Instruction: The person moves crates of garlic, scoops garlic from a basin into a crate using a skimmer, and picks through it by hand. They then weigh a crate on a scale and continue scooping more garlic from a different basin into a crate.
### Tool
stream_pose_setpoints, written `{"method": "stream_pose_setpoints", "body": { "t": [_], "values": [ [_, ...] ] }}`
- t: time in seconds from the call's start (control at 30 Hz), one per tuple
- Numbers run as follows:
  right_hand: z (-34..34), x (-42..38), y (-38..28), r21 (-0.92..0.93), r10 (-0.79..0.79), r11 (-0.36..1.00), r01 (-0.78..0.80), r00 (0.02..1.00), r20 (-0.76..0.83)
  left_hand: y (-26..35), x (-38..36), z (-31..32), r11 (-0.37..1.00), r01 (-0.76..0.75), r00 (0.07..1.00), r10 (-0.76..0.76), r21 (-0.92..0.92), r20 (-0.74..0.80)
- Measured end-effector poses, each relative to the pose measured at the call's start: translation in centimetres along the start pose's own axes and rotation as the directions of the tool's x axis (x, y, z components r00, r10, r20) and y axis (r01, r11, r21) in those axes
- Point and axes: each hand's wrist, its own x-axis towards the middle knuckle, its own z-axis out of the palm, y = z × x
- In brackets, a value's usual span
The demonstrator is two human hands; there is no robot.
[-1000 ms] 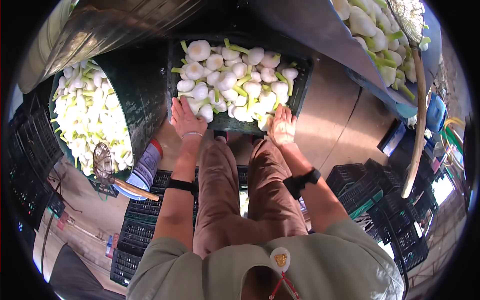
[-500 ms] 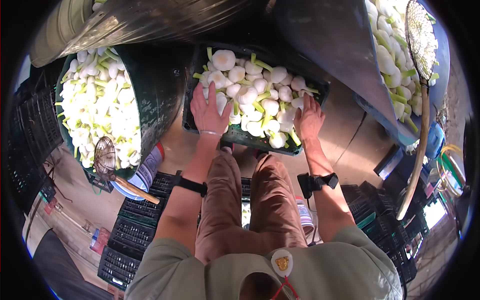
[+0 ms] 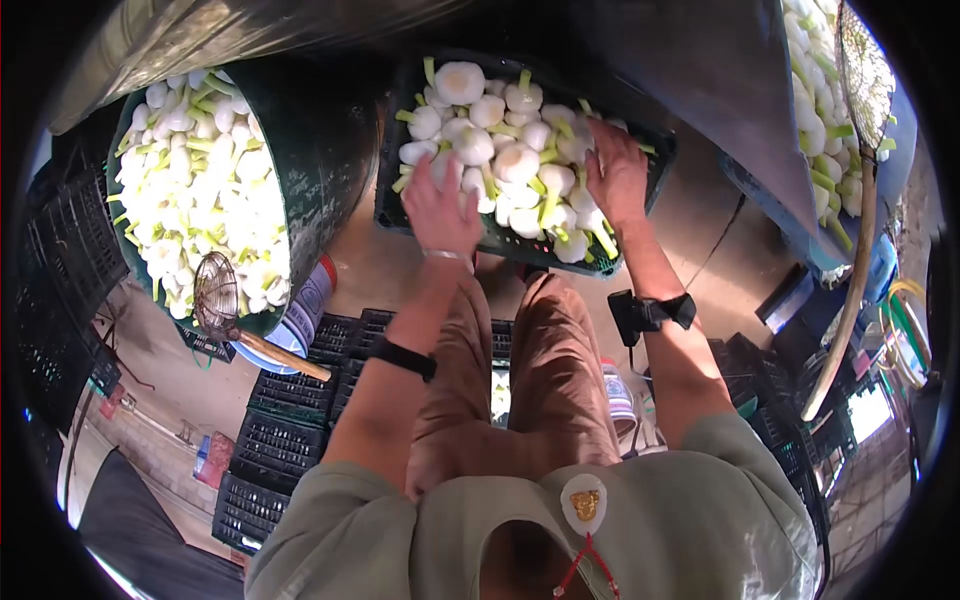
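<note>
A dark green plastic crate (image 3: 495,240) in front of me is heaped with white garlic bulbs (image 3: 516,162) that have short green stems. My left hand (image 3: 440,215) lies over the bulbs at the crate's near left side, fingers spread, slightly blurred. On the right side of the heap rests my right hand (image 3: 620,175), fingers stretched out and touching the bulbs. Neither hand has a bulb lifted from the heap. Part of the garlic beneath both hands is hidden.
At left a tilted green barrel (image 3: 325,180) is full of garlic, with a wire skimmer (image 3: 216,295) on it. Another container (image 3: 700,60) of garlic stands at right with a long-handled skimmer (image 3: 860,230). Stacked black crates (image 3: 270,445) lie behind at left.
My left hand has moved inward, toward the crate's near side. My right hand has slid forward onto the heap from the right edge. The whole view has shifted slightly.
</note>
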Motion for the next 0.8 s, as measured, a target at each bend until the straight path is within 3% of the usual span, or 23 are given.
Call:
{"method": "stream_pose_setpoints", "body": {
  "t": [0.03,0.1,0.2,0.27,0.3,0.33,0.37,0.4,0.47,0.5,0.53,0.6,0.67,0.7,0.73,0.8],
  "values": [
    [-0.9,-0.9,0.3,0.033,0.049,0.998,-0.049,0.999,-0.008,-0.9,1.8,-0.7,0.985,0.04,0.997,-0.029,0.17,-0.069],
    [-1.9,-3.8,0.5,0.059,0.318,0.947,-0.317,0.948,0.0,-2.6,4.9,-0.6,0.904,0.255,0.967,-0.236,0.344,-0.096],
    [1.4,-7.4,2.1,0.222,0.58,0.784,-0.579,0.812,0.067,-4.0,6.7,2.8,0.89,0.23,0.972,-0.227,0.394,-0.054],
    [3.8,-6.9,0.3,0.261,0.488,0.83,-0.493,0.868,0.088,-2.4,6.8,4.3,0.943,0.173,0.984,-0.177,0.284,-0.012],
    [4.6,-6.5,-1.0,0.11,0.388,0.908,-0.404,0.911,0.14,-1.4,6.6,5.1,0.963,0.142,0.989,-0.148,0.229,0.009],
    [4.8,-6.1,-2.4,-0.034,0.291,0.956,-0.291,0.932,0.214,0.0,6.2,5.8,0.952,0.016,0.993,-0.051,0.307,0.106],
    [5.3,-6.1,-2.9,-0.113,0.283,0.958,-0.264,0.937,0.207,1.2,5.6,6.3,0.994,0.075,0.994,-0.082,0.079,0.079],
    [5.4,-6.0,-2.4,-0.042,0.312,0.95,-0.31,0.928,0.203,1.9,5.6,6.8,0.98,0.122,0.992,-0.116,-0.158,0.052],
    [5.0,-6.3,-1.1,0.099,0.368,0.914,-0.395,0.905,0.213,0.4,6.2,6.6,0.936,0.103,0.993,-0.076,-0.335,0.092],
    [4.6,-6.4,-0.6,0.153,0.418,0.888,-0.434,0.899,0.127,-0.6,6.3,6.1,0.903,0.098,0.992,-0.057,-0.418,0.11],
    [3.6,-6.5,-1.1,0.064,0.372,0.927,-0.37,0.927,-0.041,-0.9,6.0,4.6,0.835,0.071,0.997,-0.068,-0.546,0.027],
    [1.0,-5.9,-2.7,0.11,0.224,0.968,-0.223,0.975,0.007,-1.0,4.6,1.2,0.935,0.074,0.989,-0.115,-0.347,-0.098],
    [1.5,-5.6,-3.8,0.151,0.181,0.969,-0.195,0.978,0.101,-2.7,1.0,0.3,0.983,0.171,0.985,-0.171,0.058,-0.015],
    [2.9,-5.3,-4.0,0.179,0.178,0.965,-0.19,0.981,0.082,-3.1,-1.3,0.7,0.977,0.171,0.978,-0.184,0.126,0.098],
    [4.0,-5.2,-4.1,0.179,0.239,0.947,-0.266,0.958,0.159,-2.8,-3.2,1.1,0.968,0.163,0.956,-0.203,0.193,0.21],
    [5.3,-5.2,-4.2,0.156,0.355,0.896,-0.415,0.883,0.307,-0.4,-5.1,0.8,0.951,0.116,0.968,-0.173,0.288,0.18]
  ]
}}
